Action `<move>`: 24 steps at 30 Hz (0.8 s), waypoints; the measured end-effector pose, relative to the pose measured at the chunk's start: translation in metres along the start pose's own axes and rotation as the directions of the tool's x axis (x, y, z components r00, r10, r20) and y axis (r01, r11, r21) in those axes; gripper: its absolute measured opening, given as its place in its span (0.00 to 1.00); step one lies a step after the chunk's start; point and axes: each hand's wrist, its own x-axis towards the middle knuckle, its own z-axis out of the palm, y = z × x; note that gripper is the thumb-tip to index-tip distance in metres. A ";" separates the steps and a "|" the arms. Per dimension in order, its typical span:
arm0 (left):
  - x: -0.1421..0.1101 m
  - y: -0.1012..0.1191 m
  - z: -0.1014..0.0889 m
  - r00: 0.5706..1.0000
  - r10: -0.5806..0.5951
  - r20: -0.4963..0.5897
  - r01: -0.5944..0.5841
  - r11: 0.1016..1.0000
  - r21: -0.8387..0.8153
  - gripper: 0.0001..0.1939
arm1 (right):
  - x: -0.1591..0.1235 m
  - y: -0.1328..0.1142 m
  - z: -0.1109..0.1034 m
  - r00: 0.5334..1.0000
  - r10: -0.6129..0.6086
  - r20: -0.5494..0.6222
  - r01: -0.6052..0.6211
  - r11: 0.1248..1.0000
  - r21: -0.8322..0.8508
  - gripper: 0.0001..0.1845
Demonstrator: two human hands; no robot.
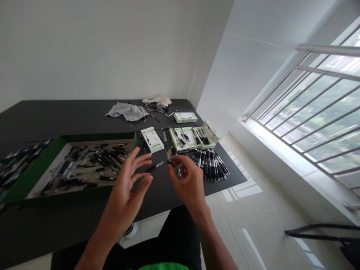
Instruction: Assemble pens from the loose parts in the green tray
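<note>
My right hand [186,182] is raised over the dark table [70,116], its fingertips pinched on a small dark pen part [169,156]. To its left, my left hand [129,182] is open with fingers spread, holding nothing. A loose pen piece [155,166] lies on the table between the two hands. Just beyond my right hand is a row of assembled black pens [210,164]. Behind those lie several small white-and-green boxes [194,137], and one more box [152,139] sits apart to the left.
A green-edged tray [42,165] full of loose pen parts sits at the left. A grey cloth [127,111], a white cloth [157,100], scattered parts and another box [185,117] lie at the back. A barred window [315,112] is at right, with tiled floor below.
</note>
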 end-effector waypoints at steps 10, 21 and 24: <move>-0.008 -0.009 -0.026 0.994 -0.065 -0.086 0.066 0.998 0.005 0.30 | 0.129 0.094 -0.033 0.913 0.407 -0.016 -0.324 0.702 -0.635 0.12; -0.005 -0.023 -0.056 0.984 -0.094 -0.154 0.105 0.992 0.069 0.29 | 0.146 0.100 -0.012 0.904 0.426 -0.042 -0.338 0.650 -0.680 0.14; -0.007 -0.028 -0.062 0.984 -0.095 -0.152 0.115 0.985 0.128 0.25 | 0.129 0.084 -0.036 0.943 0.322 -0.083 -0.300 0.718 -0.628 0.16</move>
